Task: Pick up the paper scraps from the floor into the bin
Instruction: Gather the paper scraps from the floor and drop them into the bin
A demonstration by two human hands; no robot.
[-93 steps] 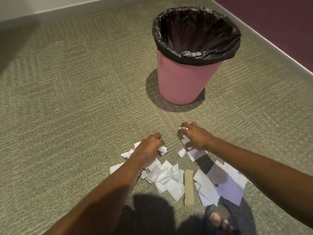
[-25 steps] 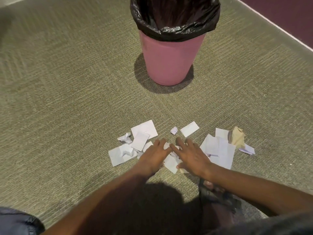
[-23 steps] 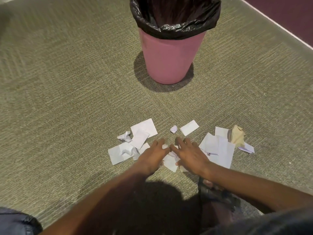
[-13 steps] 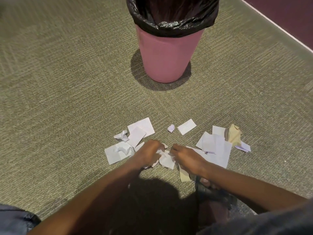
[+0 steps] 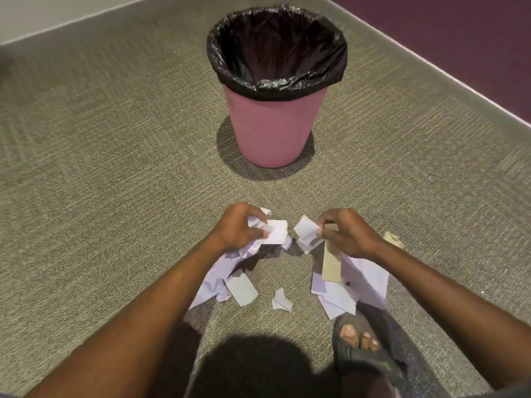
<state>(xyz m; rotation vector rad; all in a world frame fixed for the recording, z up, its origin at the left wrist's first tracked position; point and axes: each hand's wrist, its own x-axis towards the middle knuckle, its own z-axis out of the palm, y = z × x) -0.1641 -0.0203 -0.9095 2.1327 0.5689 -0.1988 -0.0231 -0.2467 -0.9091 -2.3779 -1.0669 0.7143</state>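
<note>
Head view: white paper scraps [image 5: 273, 231] are gripped in the curled fingers of the left hand [image 5: 235, 228]; more [image 5: 307, 232] are pinched by the right hand [image 5: 349, 234]. Loose scraps [image 5: 241, 288] are seen on the floor [image 5: 100, 182] beneath the fingers. A pink bin [image 5: 273, 130] is placed beyond them.

soft, even indoor light from overhead, moderately bright, no hard glare. my head and body throw a broad dark shadow [image 5: 258, 366] on the grey-green woven carpet [image 5: 115, 168] at the bottom edge. the pink plastic bin with black liner [image 5: 271, 130] drops a short, soft-edged shadow toward its near left side. dull sheen on the liner's folded rim. small shadows sit under the white paper scraps [image 5: 241, 288] below my left hand [image 5: 238, 228]. carpet weave smeared by motion blur at far left and right. wide-angle bending curves the pale skirting line [image 5: 431, 58] and stretches my forearms at the corners.
</note>
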